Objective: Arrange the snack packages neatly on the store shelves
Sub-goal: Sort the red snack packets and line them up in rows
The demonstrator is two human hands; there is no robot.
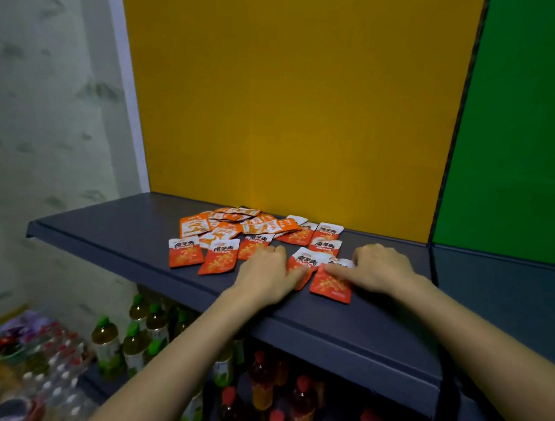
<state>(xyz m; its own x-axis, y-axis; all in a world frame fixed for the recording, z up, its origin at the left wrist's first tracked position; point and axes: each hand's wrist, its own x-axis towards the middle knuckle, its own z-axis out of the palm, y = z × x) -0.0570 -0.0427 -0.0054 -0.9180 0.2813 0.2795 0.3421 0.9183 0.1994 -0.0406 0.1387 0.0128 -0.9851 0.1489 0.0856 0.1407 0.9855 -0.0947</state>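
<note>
Several small orange-and-white snack packets lie on a dark grey shelf (110, 231). A loose heap (235, 224) sits near the yellow back panel, and some packets lie flat in front of it, such as one at the left (184, 253). My left hand (265, 275) lies flat, its fingers touching a packet (303, 261). My right hand (380, 270) presses with straight fingers on the neighbouring packet (330, 284), closest to the shelf's front edge. Neither hand grips anything.
A yellow panel (294, 96) backs this shelf; a green panel (521, 128) backs the adjoining one to the right. Below stand bottles with green caps (136, 332) and red caps (299, 399). A pale wall (39, 128) is on the left.
</note>
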